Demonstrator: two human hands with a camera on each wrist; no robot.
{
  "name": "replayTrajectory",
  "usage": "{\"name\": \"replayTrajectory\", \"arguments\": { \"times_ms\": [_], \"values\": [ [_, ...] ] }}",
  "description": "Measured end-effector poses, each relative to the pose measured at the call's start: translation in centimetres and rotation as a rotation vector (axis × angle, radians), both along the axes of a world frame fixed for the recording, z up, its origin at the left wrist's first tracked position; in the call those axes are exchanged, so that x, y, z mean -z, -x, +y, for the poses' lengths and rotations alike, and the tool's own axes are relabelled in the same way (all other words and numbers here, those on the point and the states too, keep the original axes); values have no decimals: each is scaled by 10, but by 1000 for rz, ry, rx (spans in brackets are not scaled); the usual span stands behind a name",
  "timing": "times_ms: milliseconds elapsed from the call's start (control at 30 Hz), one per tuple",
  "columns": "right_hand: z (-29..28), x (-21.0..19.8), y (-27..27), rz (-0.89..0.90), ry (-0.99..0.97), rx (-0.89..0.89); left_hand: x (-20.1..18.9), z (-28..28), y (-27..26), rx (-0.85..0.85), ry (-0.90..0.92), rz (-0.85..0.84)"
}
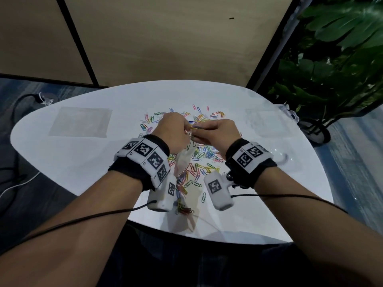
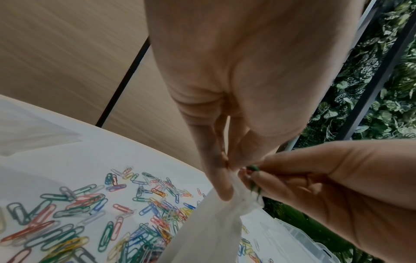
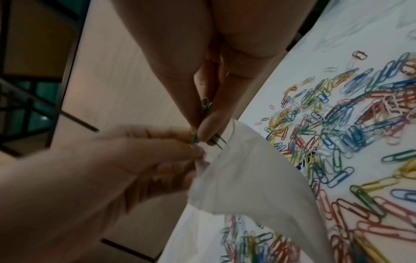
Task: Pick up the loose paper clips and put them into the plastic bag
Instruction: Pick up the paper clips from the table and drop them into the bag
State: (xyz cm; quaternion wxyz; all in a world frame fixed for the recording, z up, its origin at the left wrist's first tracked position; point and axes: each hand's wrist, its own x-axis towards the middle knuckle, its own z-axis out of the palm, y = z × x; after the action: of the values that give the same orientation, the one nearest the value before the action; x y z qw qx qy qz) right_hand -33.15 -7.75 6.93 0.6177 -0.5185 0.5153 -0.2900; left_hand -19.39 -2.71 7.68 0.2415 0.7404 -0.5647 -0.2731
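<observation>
Many coloured paper clips [image 1: 199, 158] lie scattered on the white table [image 1: 83, 158]. My left hand [image 1: 187, 129] is raised over the pile and pinches the top edge of a thin translucent plastic bag [image 1: 183, 160], which hangs down toward the clips. In the left wrist view the fingers [image 2: 221, 188] hold the bag [image 2: 209, 227] at its mouth. My right hand [image 1: 194, 132] meets the left one and pinches a few green paper clips [image 3: 216, 140] right at the bag's opening [image 3: 227, 153]. The same green clips [image 2: 253, 169] show between its fingertips.
A second flat clear bag [image 1: 80, 122] lies on the table at the far left. A clear plastic container [image 1: 269, 123] sits at the far right near the table's edge. A leafy plant [image 1: 335, 59] stands beyond it. Cables run along both forearms.
</observation>
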Motion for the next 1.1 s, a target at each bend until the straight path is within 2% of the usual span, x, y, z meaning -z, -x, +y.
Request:
{"name": "replayTrajectory", "arguments": {
  "times_ms": [133,367,500,667,767,867,933,1033,1100],
  "values": [
    [-4,8,-9,283,274,0,-1,0,3,-79,41,50],
    [1,1,-12,574,459,-132,-5,0,2,-124,119,90],
    [-1,1,-13,624,510,-240,-8,1,3,-98,108,86],
    [2,-1,-13,783,656,-423,-5,2,1,-81,101,71],
    [0,-1,-12,772,674,-437,-3,1,-1,-79,97,61],
    [0,-4,-10,802,694,-607,-3,0,-5,-93,102,64],
    [5,-7,-9,716,693,-639,-4,2,-11,-109,102,38],
    [10,-7,0,441,704,-403,-5,11,-23,-133,104,20],
    [14,1,12,439,646,-327,-8,21,-35,-158,105,17]
  ]
}}
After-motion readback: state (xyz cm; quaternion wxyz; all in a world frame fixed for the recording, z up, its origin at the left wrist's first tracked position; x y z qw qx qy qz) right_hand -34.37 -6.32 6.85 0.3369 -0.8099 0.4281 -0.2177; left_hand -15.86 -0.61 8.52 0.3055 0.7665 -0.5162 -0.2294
